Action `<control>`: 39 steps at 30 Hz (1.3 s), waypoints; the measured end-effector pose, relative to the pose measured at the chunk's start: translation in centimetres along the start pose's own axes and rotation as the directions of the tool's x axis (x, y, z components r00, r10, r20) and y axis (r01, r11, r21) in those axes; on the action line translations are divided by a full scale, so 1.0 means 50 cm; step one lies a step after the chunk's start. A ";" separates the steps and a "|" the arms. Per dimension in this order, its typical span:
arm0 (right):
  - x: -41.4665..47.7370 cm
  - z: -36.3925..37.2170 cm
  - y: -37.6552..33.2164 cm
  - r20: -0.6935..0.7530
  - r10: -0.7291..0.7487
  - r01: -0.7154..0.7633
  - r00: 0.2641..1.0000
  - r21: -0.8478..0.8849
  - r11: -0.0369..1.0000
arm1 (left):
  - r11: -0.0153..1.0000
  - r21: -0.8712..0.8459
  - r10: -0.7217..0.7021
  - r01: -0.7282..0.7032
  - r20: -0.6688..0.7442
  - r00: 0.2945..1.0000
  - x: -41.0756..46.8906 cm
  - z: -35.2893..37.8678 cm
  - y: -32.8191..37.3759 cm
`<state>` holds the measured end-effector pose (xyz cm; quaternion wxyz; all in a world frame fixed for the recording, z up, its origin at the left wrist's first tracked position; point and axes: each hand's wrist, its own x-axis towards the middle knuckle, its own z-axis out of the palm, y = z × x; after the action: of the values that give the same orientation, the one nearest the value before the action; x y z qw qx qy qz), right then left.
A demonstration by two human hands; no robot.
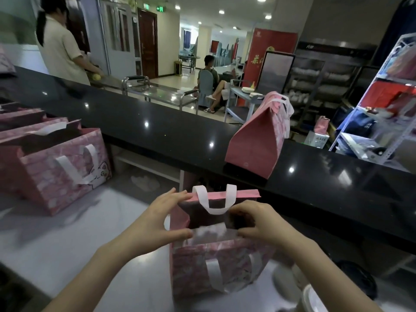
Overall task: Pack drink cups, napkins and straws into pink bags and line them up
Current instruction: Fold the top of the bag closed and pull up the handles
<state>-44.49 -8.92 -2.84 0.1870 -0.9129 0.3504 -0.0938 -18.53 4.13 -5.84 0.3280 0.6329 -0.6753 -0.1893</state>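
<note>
A pink printed bag (216, 264) with white handles stands open on the steel worktop (74, 244) in front of me. My left hand (157, 219) spans its left side, thumb on the near rim and fingers on the far rim. My right hand (258, 224) pinches the near rim at the right. The bag's inside is dark, so I cannot tell what it holds. A row of open pink bags (56, 174) stands at the left. Another pink bag (256, 140), folded shut at the top, sits on the black counter (157, 129).
The black counter runs diagonally behind the worktop. A white lidded cup (313, 298) shows at the bottom right edge. Beyond the counter are a person at a trolley (157, 91), a seated person and a shelf rack (382, 104) at the right.
</note>
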 end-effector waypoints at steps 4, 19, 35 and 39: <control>0.005 -0.019 0.022 -0.168 -0.125 0.100 0.978 -0.148 0.984 | 0.995 0.100 -0.008 -0.001 0.086 0.996 0.006 0.007 0.012; 0.050 -0.039 0.058 -0.196 0.028 -0.049 0.980 -0.100 0.994 | 0.979 0.170 -0.099 0.116 -0.106 0.989 0.081 0.032 0.031; -0.038 -0.018 0.101 -0.012 -0.043 0.042 0.999 -0.072 0.996 | 0.988 -0.086 -0.148 0.128 -0.285 0.947 0.063 0.084 0.018; -0.028 -0.003 0.094 -0.094 -0.083 0.069 0.992 -0.139 0.988 | 0.991 -0.089 -0.124 0.103 -0.278 0.953 0.067 0.087 0.022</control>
<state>-48.40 -11.23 -4.67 0.1033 -0.9305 0.3297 -0.1221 -22.26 0.30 -7.53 0.4326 0.6787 -0.5767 -0.1402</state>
